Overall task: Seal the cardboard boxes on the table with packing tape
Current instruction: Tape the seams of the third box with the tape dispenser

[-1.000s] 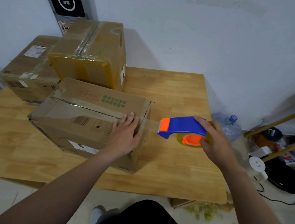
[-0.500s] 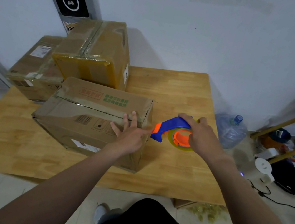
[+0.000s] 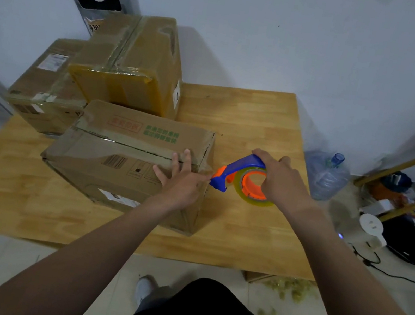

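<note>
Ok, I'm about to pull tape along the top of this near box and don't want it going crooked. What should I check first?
1. Box held steady: ok. The left hand presses flat on the front box.
2. Dispenser grip: ok. The right hand grips the tape dispenser round its blue handle.
3. Start point: ok. The dispenser's orange nose sits at the box's right top edge, close to the seam.
4. Tape end stuck to the cardboard: cannot tell.
5. Seam path free: not ok. The left hand's fingers lie across the seam's right end.
6. Tape left on the roll: ok.
</note>
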`<action>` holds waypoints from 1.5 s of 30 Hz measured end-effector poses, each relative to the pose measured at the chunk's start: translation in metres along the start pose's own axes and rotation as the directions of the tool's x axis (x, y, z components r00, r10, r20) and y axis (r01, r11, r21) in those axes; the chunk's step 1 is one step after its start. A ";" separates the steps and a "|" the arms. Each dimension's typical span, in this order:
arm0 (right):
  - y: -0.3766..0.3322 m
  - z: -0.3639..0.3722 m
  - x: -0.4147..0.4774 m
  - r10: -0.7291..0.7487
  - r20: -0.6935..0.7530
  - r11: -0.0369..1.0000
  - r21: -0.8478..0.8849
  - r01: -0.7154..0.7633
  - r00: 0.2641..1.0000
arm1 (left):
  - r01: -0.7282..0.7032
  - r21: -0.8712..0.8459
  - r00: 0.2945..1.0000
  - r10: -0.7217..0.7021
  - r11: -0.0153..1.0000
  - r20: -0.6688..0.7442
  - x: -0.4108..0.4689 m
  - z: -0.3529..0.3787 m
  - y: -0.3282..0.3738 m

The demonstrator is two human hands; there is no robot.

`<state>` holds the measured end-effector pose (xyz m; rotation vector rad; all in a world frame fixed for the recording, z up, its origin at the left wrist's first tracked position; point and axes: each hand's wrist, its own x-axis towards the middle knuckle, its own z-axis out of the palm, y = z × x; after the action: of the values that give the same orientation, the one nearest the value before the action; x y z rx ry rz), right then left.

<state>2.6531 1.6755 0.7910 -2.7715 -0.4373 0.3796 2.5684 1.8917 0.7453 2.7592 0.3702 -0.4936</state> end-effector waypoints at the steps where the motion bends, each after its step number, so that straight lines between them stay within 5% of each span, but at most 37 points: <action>1: -0.004 -0.002 0.000 0.001 0.003 1.000 -0.010 -0.001 1.000 | 0.004 0.000 1.000 -0.004 1.000 0.003 0.000 0.000 0.000; 7: -0.014 -0.003 -0.002 -0.006 0.022 0.995 -0.095 0.008 1.000 | 0.009 -0.002 1.000 -0.009 1.000 0.013 0.000 -0.001 -0.001; 12: -0.015 0.017 -0.006 0.026 0.083 0.935 -0.355 0.006 0.996 | -0.002 0.001 0.999 0.002 1.000 0.040 0.001 0.000 0.001; 18: 0.028 0.066 -0.011 0.159 0.352 0.987 -0.036 -0.156 0.922 | -0.011 -0.047 0.998 0.014 0.999 0.058 0.002 -0.002 -0.003; 22: 0.043 0.073 0.003 0.242 0.464 0.924 0.156 -0.348 0.852 | 0.016 -0.079 1.000 -0.016 0.997 -0.009 0.000 -0.002 0.004; 33: 0.058 0.141 0.037 0.353 0.592 0.764 0.265 -0.588 0.725 | 0.075 -0.203 0.992 -0.093 0.976 -0.085 0.002 0.002 0.000; 40: 0.055 0.150 0.045 0.329 0.488 0.751 0.384 -0.537 0.809 | 0.011 -0.126 0.995 -0.023 0.992 -0.096 -0.004 -0.008 -0.018; 45: 0.018 0.110 0.048 0.152 0.364 0.822 0.470 -0.322 0.919 | -0.026 -0.138 0.994 0.011 0.990 -0.106 -0.007 -0.019 -0.034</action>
<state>2.6685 1.7042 0.6737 -2.2284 -0.0265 0.8667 2.5570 1.9278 0.7558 2.6570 0.3875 -0.3066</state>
